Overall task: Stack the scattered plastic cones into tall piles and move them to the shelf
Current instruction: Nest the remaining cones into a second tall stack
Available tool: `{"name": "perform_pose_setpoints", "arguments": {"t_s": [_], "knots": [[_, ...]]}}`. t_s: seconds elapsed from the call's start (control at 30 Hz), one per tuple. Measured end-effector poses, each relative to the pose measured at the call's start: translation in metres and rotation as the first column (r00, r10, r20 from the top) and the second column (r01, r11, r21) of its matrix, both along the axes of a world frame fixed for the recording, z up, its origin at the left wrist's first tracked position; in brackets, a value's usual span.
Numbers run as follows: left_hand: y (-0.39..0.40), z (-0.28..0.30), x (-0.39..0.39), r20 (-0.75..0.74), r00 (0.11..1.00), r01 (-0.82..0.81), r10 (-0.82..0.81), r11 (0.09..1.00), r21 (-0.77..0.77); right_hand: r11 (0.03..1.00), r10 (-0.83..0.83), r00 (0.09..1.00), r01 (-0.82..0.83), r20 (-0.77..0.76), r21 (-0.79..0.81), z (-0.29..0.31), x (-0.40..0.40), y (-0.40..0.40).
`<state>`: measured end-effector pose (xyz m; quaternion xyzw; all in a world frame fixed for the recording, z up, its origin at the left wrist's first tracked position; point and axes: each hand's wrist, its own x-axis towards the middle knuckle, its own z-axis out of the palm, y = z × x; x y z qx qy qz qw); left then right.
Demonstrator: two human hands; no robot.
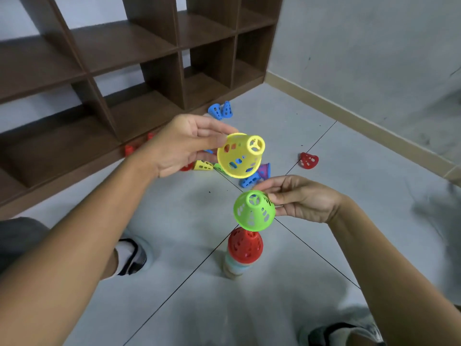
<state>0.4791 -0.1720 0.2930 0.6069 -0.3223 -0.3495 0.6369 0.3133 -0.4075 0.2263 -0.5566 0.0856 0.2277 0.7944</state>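
Right grip (299, 203) on perforated green cone (254, 211)

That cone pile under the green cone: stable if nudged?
Probably tippy: the pile is tall and narrow, standing free on the floor. Likely light, since the red cone on top is perforated plastic, so a side push may slide or topple it.

Glossy plastic cones (254, 211); seemingly matt wood shelf (124, 43).

Cones (239, 156): ~13 visible, floor cluster unclear; hands (303, 202): 2; shelf (129, 46): 1.
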Motion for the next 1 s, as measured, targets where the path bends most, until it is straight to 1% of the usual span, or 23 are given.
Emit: {"name": "perform_pose_setpoints", "arguments": {"t_s": [0.13,0.23,0.3,0.37,0.5,0.7,0.83,0.93,1.0], "knots": [[0.007,-0.006,-0.015,-0.041,0.989,0.142,-0.140,0.989,0.038,0.995,0.080,0.994,-0.084,-0.074,-0.053,-0.010,-0.001,0.012],[0.010,-0.019,-0.022,-0.082,0.968,0.243,-0.236,0.965,0.096,0.992,0.057,0.992,-0.069,-0.115,-0.103,-0.019,-0.007,0.017],[0.010,-0.031,-0.028,-0.087,0.945,0.326,-0.315,0.931,0.167,0.993,0.036,0.991,-0.051,-0.132,-0.110,-0.025,-0.010,0.019],[0.008,-0.045,-0.035,-0.110,0.927,0.374,-0.358,0.901,0.218,0.992,0.034,0.990,-0.049,-0.136,-0.114,-0.031,-0.011,0.018],[0.006,-0.072,-0.047,-0.193,0.910,0.406,-0.366,0.880,0.247,0.991,0.006,0.985,-0.029,-0.170,-0.134,-0.038,-0.015,0.019],[0.008,-0.094,-0.048,-0.197,0.908,0.414,-0.371,0.867,0.277,0.990,-0.036,0.977,0.005,-0.212,-0.142,-0.046,-0.021,0.017],[0.008,-0.110,-0.055,-0.238,0.909,0.399,-0.341,0.878,0.266,0.989,-0.097,0.968,0.067,-0.232,-0.134,-0.054,-0.025,0.020],[0.010,-0.122,-0.055,-0.204,0.925,0.370,-0.319,0.876,0.308,0.974,-0.124,0.964,0.073,-0.234,-0.213,-0.055,-0.029,0.021],[0.014,-0.132,-0.053,-0.150,0.940,0.339,-0.305,0.871,0.356,0.981,-0.124,0.958,0.079,-0.258,-0.177,-0.059,-0.036,0.020]]}}
